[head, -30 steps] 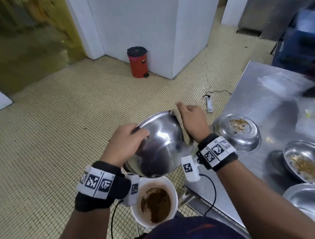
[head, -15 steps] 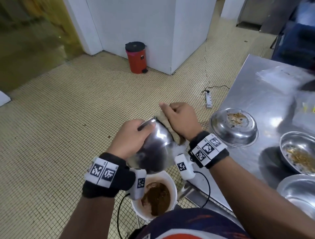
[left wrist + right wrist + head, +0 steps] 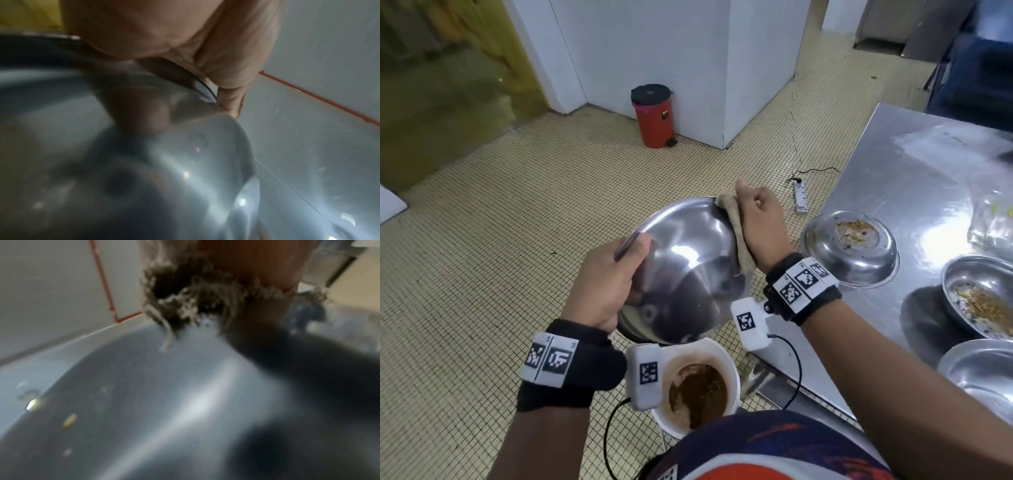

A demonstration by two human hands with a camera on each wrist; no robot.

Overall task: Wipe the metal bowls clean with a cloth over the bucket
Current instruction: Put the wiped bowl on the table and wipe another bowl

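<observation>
Bowl (image 3: 688, 274) hung tilted above the bucket (image 3: 726, 356), left hand (image 3: 602, 277) gripping its nine o'clock rim, right hand (image 3: 760, 222) clamping the cloth (image 3: 736, 233) at two o'clock.

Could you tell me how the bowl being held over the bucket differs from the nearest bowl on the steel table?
The held bowl is tilted, gripped by the left hand while the right hand presses a cloth on its rim; the nearest table bowl sits upright, untouched. The held bowl's visible surface looks shiny; the table bowl holds food scraps. Both are round metal bowls.
</observation>
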